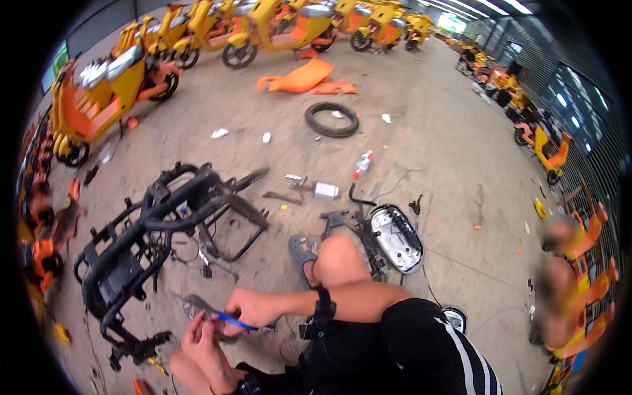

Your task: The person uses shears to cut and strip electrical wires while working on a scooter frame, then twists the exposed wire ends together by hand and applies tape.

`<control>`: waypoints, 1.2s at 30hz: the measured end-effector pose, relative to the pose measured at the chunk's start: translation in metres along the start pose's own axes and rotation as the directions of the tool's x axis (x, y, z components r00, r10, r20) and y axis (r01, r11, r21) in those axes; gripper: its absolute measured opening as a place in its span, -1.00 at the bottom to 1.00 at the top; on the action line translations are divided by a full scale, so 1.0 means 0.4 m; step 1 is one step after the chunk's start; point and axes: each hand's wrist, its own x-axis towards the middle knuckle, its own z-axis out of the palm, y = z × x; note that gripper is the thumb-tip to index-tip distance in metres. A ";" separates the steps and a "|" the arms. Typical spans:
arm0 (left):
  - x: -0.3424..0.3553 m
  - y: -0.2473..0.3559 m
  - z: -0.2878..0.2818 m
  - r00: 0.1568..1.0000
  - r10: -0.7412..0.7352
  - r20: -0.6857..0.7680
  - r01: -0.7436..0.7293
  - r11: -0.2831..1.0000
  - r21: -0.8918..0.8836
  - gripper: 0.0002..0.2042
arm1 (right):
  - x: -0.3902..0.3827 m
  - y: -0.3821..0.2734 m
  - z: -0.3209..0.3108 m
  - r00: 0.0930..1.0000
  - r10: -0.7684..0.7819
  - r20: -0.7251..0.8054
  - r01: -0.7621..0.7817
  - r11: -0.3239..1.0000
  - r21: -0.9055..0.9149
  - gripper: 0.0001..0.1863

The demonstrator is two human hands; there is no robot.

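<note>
One skinny blue handle [238,322] is the thing being worked with, sitting at about 7 o'clock if the middle of the view is the clock's center. Looks smooth, bright blue, slim, slightly bowed, kind of like a tool handle, but a lot of it is hidden so I can't tell exactly what it belongs to. Long axis runs roughly 10 to 4: the free end points out to 4 o'clock, the other end goes up toward 10 and vanishes at the fingertips.

Right hand [255,307] comes in from 3 o'clock and is curled around the handle. Left hand [205,345] comes up from below with its fingertips bunched right at the 10 o'clock end; can't tell if they're gripping the handle or something tiny next to it.

Around that: black scooter frame [174,224] on the floor at about 9, black tire [329,132] lying flat just past 12, plastic bottle [362,166] at 2, and a black-and-white tray [395,240] at 4, near the bent knee [340,262]. Yellow scooters [289,33] are lined up from 11 to 12.
</note>
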 end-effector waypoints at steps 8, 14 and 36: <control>0.004 -0.020 0.000 0.979 0.006 0.201 0.032 0.982 -0.186 -0.72 | 0.003 0.042 0.052 0.954 0.110 -0.278 -0.085 0.991 0.100 -0.70; -0.008 -0.007 0.029 0.984 0.068 0.165 -0.047 0.991 -0.125 -0.75 | -0.002 0.007 0.060 0.940 0.176 -0.291 -0.103 0.963 0.249 -0.76; -0.019 0.053 -0.014 0.882 -0.176 0.437 0.240 0.966 -0.095 -0.85 | -0.052 -0.034 -0.026 0.819 -0.564 -0.111 0.154 0.402 -0.902 -0.39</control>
